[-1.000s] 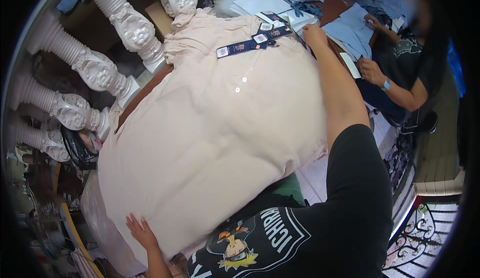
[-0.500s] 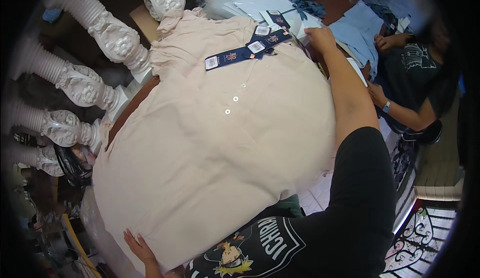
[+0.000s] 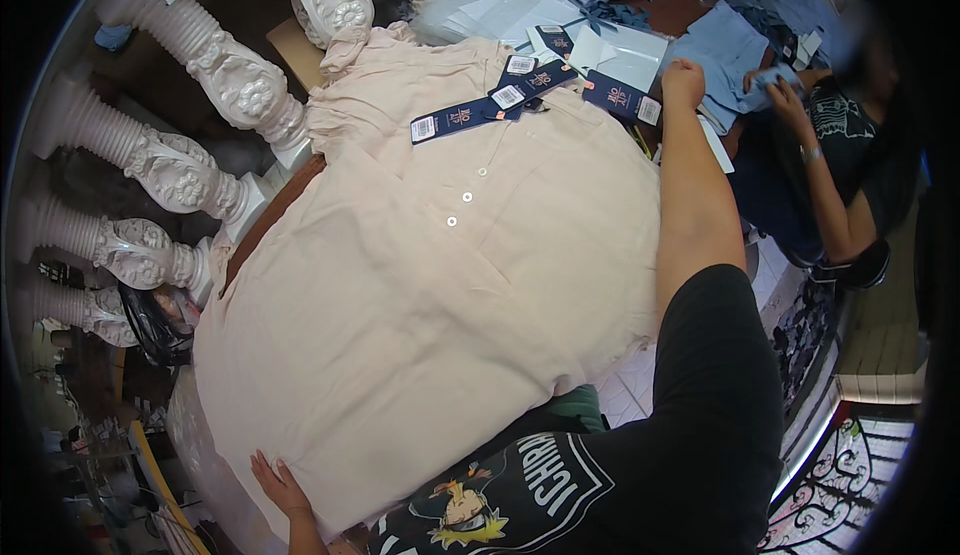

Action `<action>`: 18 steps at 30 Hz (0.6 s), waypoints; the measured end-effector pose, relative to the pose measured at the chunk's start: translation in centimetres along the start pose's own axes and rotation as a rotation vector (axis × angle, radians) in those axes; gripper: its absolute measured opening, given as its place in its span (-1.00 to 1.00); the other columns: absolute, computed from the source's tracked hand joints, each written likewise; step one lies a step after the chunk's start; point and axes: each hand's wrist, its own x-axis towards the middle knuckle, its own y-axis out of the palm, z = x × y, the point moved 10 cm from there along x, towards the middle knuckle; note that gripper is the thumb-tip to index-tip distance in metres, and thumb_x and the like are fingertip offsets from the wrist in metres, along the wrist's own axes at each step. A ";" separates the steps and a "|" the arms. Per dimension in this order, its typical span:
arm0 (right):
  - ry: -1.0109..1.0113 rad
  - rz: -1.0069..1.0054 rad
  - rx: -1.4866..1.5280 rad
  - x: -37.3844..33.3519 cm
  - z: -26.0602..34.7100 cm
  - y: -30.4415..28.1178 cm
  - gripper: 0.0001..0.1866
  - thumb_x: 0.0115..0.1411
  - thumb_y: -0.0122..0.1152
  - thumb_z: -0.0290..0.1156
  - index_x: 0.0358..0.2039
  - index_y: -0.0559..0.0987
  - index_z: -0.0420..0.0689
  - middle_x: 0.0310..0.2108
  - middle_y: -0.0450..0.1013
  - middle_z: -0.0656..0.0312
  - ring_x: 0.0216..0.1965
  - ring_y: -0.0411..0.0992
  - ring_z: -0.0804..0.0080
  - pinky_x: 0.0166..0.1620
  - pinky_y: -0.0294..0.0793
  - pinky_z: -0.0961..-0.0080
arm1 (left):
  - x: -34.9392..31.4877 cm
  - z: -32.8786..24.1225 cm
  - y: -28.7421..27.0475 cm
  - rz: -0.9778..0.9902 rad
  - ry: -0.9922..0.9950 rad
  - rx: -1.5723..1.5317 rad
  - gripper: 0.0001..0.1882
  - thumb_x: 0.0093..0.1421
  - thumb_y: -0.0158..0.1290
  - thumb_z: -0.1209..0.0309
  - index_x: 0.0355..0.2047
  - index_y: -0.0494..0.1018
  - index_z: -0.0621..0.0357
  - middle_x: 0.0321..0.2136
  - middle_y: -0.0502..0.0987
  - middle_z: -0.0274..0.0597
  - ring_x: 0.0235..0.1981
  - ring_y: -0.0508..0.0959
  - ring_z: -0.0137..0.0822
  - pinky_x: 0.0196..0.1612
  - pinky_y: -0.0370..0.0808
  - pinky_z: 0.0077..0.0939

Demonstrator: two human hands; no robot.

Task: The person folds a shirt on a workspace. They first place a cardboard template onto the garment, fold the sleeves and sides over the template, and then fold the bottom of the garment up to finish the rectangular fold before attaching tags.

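Note:
A pale pink blouse (image 3: 400, 285) with short gathered sleeves and white buttons lies spread over the table. My left hand (image 3: 283, 485) rests on its lower left edge, fingers stretched out. Beyond the blouse's right shoulder, my right hand (image 3: 684, 85) is closed; what it grips, if anything, is hidden. Beside that hand lies a navy hang tag (image 3: 622, 98) with a white label. More navy tags (image 3: 450, 121) overlap near the collar, and white slips (image 3: 592, 50) lie just above them.
White carved balusters (image 3: 235, 80) line the left side. Clear plastic packaging (image 3: 480, 7) and folded blue garments (image 3: 720, 55) lie at the back. At the right, another person (image 3: 850, 165) handles a light blue cloth (image 3: 772, 80). A dark iron grille (image 3: 830, 485) stands at lower right.
My right hand has moved right and closed. A navy tag now shows beside it. My left hand stays on the blouse. The other person has raised a light blue cloth.

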 end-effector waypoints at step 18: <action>-0.271 0.008 -0.301 -2.8 12.4 -8.7 -0.75 0.13 0.08 -0.27 -0.30 0.55 -0.18 -0.30 0.52 -0.04 -0.23 0.49 0.01 -0.15 0.41 0.18 | -1.7 0.3 -1.6 -0.080 -0.008 -0.027 -0.49 0.26 -0.10 0.23 0.18 0.19 0.15 0.23 0.12 0.07 0.26 0.06 0.10 0.26 0.02 -0.10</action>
